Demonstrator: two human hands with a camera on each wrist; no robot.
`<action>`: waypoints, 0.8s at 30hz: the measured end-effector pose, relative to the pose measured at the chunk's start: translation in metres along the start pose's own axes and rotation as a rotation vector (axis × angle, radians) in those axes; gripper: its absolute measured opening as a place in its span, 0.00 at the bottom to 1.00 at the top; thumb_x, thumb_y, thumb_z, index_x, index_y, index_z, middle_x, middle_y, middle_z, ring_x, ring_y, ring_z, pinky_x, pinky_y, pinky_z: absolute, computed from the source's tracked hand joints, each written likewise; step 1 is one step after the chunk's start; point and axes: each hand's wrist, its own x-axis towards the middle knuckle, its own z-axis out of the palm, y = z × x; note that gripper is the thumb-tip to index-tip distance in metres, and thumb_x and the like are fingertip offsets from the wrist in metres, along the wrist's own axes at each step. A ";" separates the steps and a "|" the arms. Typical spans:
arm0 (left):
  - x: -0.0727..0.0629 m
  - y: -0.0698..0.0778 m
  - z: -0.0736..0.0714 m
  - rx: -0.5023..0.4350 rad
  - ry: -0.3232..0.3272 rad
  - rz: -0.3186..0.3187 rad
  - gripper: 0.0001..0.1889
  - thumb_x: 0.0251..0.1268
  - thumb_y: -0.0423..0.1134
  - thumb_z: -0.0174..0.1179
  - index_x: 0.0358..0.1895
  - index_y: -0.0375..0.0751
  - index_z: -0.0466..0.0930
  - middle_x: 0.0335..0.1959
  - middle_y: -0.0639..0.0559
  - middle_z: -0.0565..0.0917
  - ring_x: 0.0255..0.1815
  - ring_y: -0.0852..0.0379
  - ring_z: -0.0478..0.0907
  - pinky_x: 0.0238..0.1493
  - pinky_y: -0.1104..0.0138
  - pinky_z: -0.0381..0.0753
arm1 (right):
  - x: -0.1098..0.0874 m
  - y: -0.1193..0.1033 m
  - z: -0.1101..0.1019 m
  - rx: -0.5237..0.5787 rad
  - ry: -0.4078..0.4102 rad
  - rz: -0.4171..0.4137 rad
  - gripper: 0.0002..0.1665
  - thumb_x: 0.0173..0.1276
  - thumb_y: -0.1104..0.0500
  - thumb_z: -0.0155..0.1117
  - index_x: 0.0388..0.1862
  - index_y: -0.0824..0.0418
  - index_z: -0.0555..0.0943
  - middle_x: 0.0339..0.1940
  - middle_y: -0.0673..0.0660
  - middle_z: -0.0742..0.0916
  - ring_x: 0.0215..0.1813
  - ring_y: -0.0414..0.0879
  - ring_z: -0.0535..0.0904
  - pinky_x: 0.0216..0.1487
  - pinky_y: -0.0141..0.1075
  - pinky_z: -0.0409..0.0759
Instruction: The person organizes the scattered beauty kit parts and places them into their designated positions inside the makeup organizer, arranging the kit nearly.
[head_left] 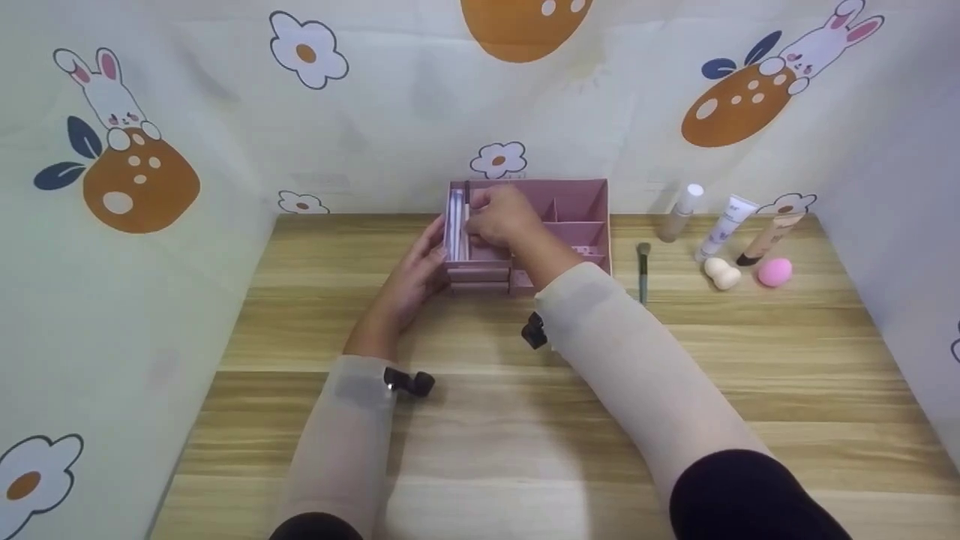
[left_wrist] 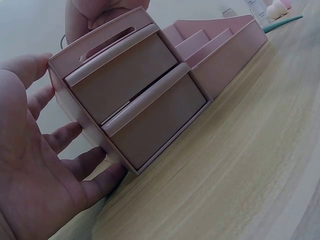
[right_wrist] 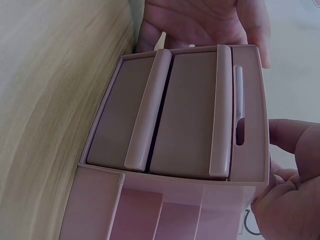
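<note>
A pink desk organizer (head_left: 480, 265) stands at the back of the table, with two drawers below an open top tray at its left end. My left hand (left_wrist: 45, 145) rests against its left side, fingers spread and fairly straight. My right hand (head_left: 504, 217) reaches down into the top tray with bent fingers. Thin pale flat items (head_left: 456, 225) stand along that tray's left wall, right by the right fingertips. Whether those fingers pinch one of the items is hidden. Both drawers (right_wrist: 185, 115) are pushed in.
Right of the organizer lies a makeup brush (head_left: 643, 271). Beyond it are a pump bottle (head_left: 681, 214), a white tube (head_left: 726, 229), a beige tube (head_left: 770, 238), a cream sponge (head_left: 721, 274) and a pink sponge (head_left: 775, 272). A patterned wall covering (head_left: 390, 135) rises behind the table.
</note>
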 end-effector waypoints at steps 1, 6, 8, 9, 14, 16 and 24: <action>0.000 0.000 0.000 -0.002 0.000 0.000 0.30 0.84 0.53 0.54 0.83 0.77 0.60 0.89 0.59 0.57 0.83 0.43 0.69 0.81 0.42 0.70 | 0.000 0.000 0.000 -0.003 -0.002 -0.004 0.16 0.70 0.65 0.70 0.56 0.59 0.88 0.47 0.56 0.90 0.42 0.48 0.88 0.44 0.37 0.91; -0.001 0.002 0.001 0.004 0.001 0.000 0.29 0.85 0.53 0.53 0.83 0.77 0.60 0.88 0.59 0.57 0.83 0.44 0.68 0.82 0.42 0.69 | -0.001 -0.001 -0.001 -0.040 -0.005 0.003 0.17 0.71 0.63 0.71 0.58 0.59 0.88 0.47 0.56 0.89 0.43 0.48 0.88 0.42 0.35 0.90; -0.001 0.003 0.002 0.012 -0.003 0.001 0.29 0.85 0.53 0.53 0.82 0.78 0.60 0.89 0.59 0.57 0.83 0.44 0.67 0.82 0.42 0.69 | -0.001 -0.001 -0.002 -0.051 -0.007 0.015 0.17 0.73 0.61 0.71 0.60 0.58 0.87 0.48 0.55 0.89 0.44 0.48 0.88 0.40 0.34 0.89; -0.001 0.003 0.002 0.017 -0.003 0.000 0.29 0.85 0.53 0.53 0.82 0.79 0.61 0.89 0.59 0.57 0.83 0.44 0.67 0.82 0.42 0.69 | -0.001 -0.001 -0.001 -0.054 -0.008 0.019 0.17 0.73 0.60 0.71 0.59 0.57 0.87 0.47 0.55 0.89 0.44 0.48 0.88 0.38 0.33 0.88; 0.000 0.002 0.001 0.019 -0.012 0.005 0.29 0.85 0.52 0.52 0.83 0.77 0.60 0.89 0.59 0.56 0.86 0.42 0.63 0.83 0.37 0.64 | 0.001 0.000 -0.001 -0.084 0.000 0.010 0.17 0.71 0.59 0.72 0.58 0.58 0.87 0.47 0.56 0.89 0.41 0.47 0.86 0.34 0.31 0.84; 0.000 0.001 0.001 0.015 -0.015 0.005 0.29 0.86 0.52 0.51 0.83 0.76 0.59 0.89 0.59 0.56 0.87 0.40 0.61 0.84 0.35 0.62 | 0.002 0.000 -0.002 -0.106 0.001 0.008 0.20 0.71 0.58 0.72 0.60 0.59 0.86 0.50 0.56 0.88 0.42 0.47 0.85 0.34 0.31 0.84; 0.001 0.001 0.001 0.007 -0.012 -0.008 0.30 0.84 0.53 0.54 0.83 0.78 0.60 0.89 0.62 0.56 0.86 0.44 0.62 0.84 0.38 0.63 | 0.003 0.001 -0.002 -0.123 0.002 0.014 0.26 0.72 0.55 0.73 0.67 0.59 0.84 0.58 0.58 0.88 0.44 0.47 0.86 0.36 0.31 0.86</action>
